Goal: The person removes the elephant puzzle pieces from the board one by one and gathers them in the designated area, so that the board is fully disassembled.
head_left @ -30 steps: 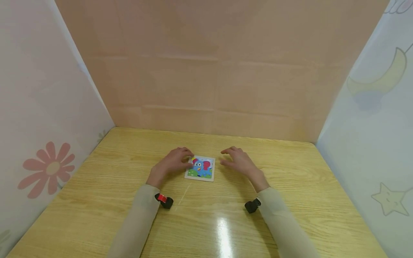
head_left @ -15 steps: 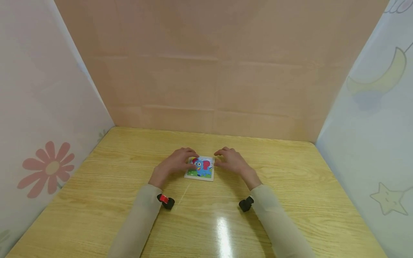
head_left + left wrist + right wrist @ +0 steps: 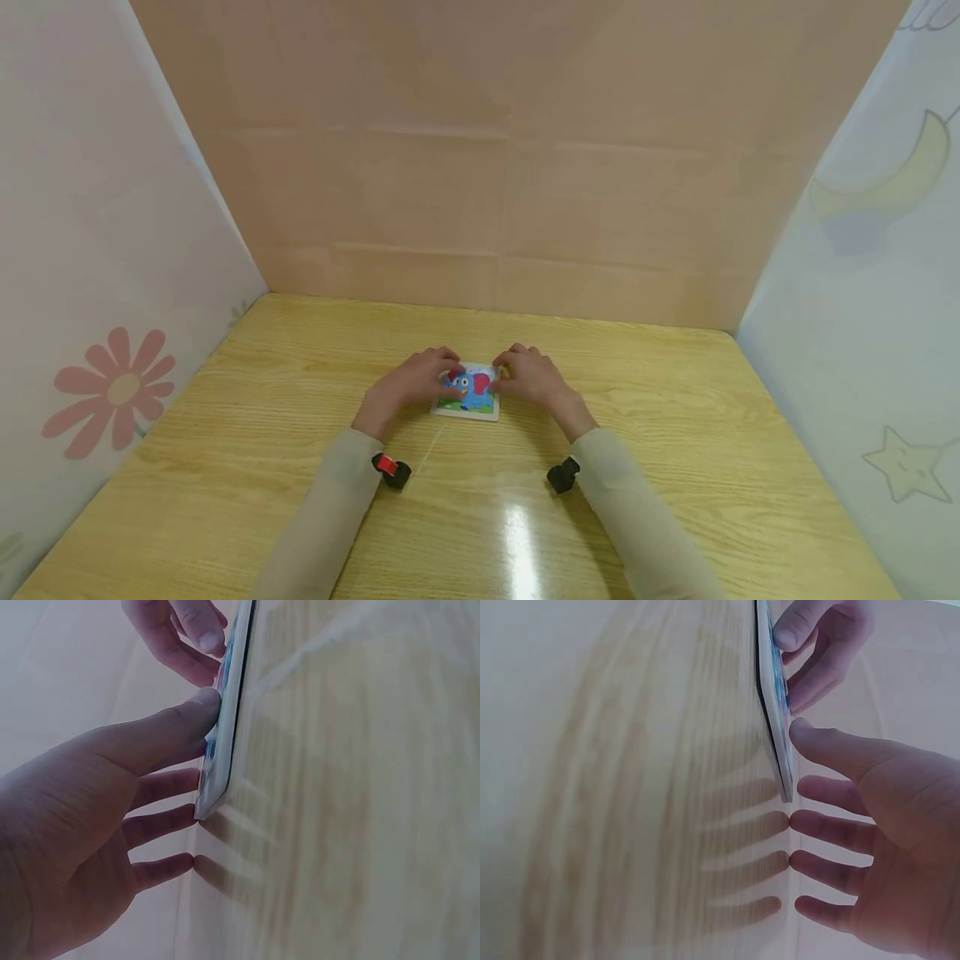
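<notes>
A small square picture board [image 3: 474, 406] lies flat on the wooden table, showing a blue cartoon elephant inside a pale frame. My left hand [image 3: 412, 382] reaches over its left side; in the left wrist view the thumb touches the picture face, and the other fingers stretch out fairly straight toward the far edge of the board [image 3: 231, 735]. On the opposite side is my right hand [image 3: 534, 379], its thumb tip right at the rim of the board [image 3: 778, 712] and its fingers spread loosely, with fingertips down at the table.
The wooden table [image 3: 675, 433] reaches back to a tan paper wall [image 3: 495, 167]. Pale walls flank it, with a printed flower [image 3: 120, 390] on the left and a moon [image 3: 892, 179] on the right. Black wrist cameras [image 3: 393, 472] sit at both cuffs.
My right hand has moved left to the board's right edge. The left hand has slid slightly right, farther over the picture. The board lies in about the same place.
</notes>
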A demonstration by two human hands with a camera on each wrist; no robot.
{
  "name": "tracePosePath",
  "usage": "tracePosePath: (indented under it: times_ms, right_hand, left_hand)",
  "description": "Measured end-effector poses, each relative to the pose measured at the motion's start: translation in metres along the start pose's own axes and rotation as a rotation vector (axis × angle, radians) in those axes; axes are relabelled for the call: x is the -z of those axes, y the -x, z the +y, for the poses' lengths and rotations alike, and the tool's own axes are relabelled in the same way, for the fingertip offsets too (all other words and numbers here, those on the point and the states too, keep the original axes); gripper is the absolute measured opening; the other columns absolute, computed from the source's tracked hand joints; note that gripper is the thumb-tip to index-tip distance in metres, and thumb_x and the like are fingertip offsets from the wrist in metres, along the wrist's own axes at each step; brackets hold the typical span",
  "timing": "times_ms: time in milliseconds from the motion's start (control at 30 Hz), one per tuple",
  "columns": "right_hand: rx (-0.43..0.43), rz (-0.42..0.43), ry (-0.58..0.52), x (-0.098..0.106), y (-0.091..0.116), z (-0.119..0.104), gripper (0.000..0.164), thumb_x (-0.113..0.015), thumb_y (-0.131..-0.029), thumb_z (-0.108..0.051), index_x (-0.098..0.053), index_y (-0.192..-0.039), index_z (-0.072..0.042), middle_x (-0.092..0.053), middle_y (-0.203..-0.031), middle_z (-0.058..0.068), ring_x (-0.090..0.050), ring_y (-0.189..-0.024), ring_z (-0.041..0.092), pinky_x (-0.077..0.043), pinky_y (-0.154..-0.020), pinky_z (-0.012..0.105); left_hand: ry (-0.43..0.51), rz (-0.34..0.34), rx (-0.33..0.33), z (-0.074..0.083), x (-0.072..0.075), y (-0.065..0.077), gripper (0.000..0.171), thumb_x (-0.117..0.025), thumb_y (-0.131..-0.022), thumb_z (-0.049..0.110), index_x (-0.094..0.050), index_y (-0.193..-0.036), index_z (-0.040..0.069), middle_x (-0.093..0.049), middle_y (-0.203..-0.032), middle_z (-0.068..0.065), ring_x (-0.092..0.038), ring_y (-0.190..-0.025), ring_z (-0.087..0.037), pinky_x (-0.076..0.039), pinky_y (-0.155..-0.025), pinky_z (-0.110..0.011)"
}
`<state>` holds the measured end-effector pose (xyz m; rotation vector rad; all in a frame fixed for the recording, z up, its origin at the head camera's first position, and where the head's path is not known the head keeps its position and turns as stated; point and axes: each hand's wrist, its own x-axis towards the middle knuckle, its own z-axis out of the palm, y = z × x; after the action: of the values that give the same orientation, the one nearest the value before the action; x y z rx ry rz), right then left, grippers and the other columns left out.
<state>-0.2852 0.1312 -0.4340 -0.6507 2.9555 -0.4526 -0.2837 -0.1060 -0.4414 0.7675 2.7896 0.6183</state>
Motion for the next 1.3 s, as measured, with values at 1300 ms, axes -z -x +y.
tracePosePath:
  times_ms: [1300]
  right_hand:
    - [-0.337,0.049,-0.296,-0.01,-0.011,-0.028,0.032,-0.081,-0.08,-0.024,-0.075,-0.107,-0.008,-0.065,-0.104,0.007,-0.047,-0.104,0.034,-0.037,-0.095,0.053]
  left_hand:
    - [-0.096,0.052,0.027,0.007,-0.007,-0.007,0.046,-0.079,-0.08,0.05,-0.07,-0.11,0.017,-0.059,-0.114,0.0,-0.05,-0.104,-0.023,-0.043,-0.098,-0.044]
